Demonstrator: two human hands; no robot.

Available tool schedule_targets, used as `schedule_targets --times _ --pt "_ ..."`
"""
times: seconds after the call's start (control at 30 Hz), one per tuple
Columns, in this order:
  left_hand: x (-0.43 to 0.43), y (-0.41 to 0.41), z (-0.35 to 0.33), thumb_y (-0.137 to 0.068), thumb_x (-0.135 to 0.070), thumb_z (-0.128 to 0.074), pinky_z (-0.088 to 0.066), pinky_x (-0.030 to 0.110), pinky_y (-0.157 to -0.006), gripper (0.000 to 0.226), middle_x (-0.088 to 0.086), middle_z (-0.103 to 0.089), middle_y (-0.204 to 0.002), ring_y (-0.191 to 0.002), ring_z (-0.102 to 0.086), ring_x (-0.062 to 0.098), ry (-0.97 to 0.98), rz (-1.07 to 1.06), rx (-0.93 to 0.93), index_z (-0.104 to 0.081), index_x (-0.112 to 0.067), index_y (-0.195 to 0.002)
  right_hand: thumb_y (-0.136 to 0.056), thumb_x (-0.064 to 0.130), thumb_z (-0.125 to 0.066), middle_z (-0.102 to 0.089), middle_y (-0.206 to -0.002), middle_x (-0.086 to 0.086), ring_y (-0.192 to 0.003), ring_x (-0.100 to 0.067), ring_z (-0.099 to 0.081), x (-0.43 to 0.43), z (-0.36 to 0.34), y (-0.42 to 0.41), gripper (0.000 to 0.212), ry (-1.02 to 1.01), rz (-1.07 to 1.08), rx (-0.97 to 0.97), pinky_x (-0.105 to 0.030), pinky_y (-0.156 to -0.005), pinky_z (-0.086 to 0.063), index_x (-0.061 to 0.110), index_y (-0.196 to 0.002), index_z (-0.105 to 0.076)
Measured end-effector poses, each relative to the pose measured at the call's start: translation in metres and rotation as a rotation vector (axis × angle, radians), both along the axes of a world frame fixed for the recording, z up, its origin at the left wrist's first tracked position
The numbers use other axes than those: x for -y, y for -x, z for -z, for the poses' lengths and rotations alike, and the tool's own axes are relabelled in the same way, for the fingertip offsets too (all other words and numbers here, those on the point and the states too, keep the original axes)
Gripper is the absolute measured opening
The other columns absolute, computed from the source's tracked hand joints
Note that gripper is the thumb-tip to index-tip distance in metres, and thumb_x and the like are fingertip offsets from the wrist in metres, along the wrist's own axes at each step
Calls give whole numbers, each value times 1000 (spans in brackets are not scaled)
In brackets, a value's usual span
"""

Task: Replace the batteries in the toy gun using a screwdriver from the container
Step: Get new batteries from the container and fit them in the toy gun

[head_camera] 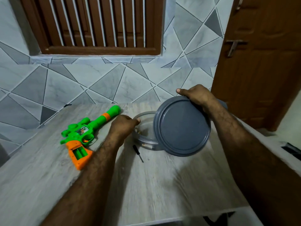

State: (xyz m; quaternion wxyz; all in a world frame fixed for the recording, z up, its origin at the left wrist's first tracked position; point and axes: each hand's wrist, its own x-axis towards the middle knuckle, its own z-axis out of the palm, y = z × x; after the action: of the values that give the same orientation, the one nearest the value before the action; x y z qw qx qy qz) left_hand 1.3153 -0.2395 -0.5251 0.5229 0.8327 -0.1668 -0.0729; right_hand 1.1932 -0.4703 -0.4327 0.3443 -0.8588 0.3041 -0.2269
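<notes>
Grey wood-look table [162, 185] with everything sitting on the far half of it.

The biggest loose thing is the round grey lid [180, 126]. It's off the tub and tilted up on the right, with the right hand [197, 97] clamped on its far edge, thumb hooked over the top.

The toy gun [84, 132] lies flat on the left side of the table. Its long axis runs near-left to far-right, with the green barrel pointing at the far wall and the orange grip at the near end. The battery bay [79, 153] in the grip is open and faces up. I can't tell if those green slots have cells in them. It looks like hollow hard plastic, so light and stiff but probably a bit slidey on this surface. I'd pin it by the fat body around the trigger, not the skinny barrel.

The clear round container [147, 143] sits in the middle, half hidden behind the lid. The left hand [122, 126] has curled fingers gripping its left rim, thumb on the edge. There are small bits inside that I can't make out.

The screwdriver [137, 152] is already out on the table just near the tub, black handle far, tip pointing near-right. It's tiny and likely to roll, so pinch it by the handle.
</notes>
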Motion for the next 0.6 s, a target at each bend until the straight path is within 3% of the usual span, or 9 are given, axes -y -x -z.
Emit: schedule_targets --times 0.07,0.13,0.3,0.6 --pt "0 7 0 -81 -35 -74 -48 35 -70 30 7 -57 -63 -81 -65 34 -42 -26 64 -66 -9 -68 -84 57 -65 -55 -61 -9 -59 -25 -51 -2 -5 18 57 94 25 -11 -32 -60 -38 11 -56 -49" --pt "1 16 -1 -82 -34 -73 -46 33 -69 28 12 -64 -70 -88 -66 36 -73 -48 124 -70 -8 -72 -87 53 -63 -42 -52 -5 -51 -22 -40 -4 -8 36 58 180 64 4 -33 -55 -30 15 -52 -38" --pt "5 31 0 -81 -33 -73 -52 38 -82 29 17 -73 -93 -96 -66 35 -96 -88 176 -76 -6 -91 -93 48 -56 -42 -50 -5 -49 -20 -40 -6 -4 72 56 376 142 132 -31 -49 -27 12 -53 -43" --pt "-4 51 0 -80 -28 -76 -50 34 -82 29 13 -72 -103 -102 -63 32 -144 -126 180 -75 -8 -101 -99 40 -48 -50 -58 -2 -55 -21 -47 -21 34 110 42 712 232 347 -29 -57 -31 14 -66 -53"
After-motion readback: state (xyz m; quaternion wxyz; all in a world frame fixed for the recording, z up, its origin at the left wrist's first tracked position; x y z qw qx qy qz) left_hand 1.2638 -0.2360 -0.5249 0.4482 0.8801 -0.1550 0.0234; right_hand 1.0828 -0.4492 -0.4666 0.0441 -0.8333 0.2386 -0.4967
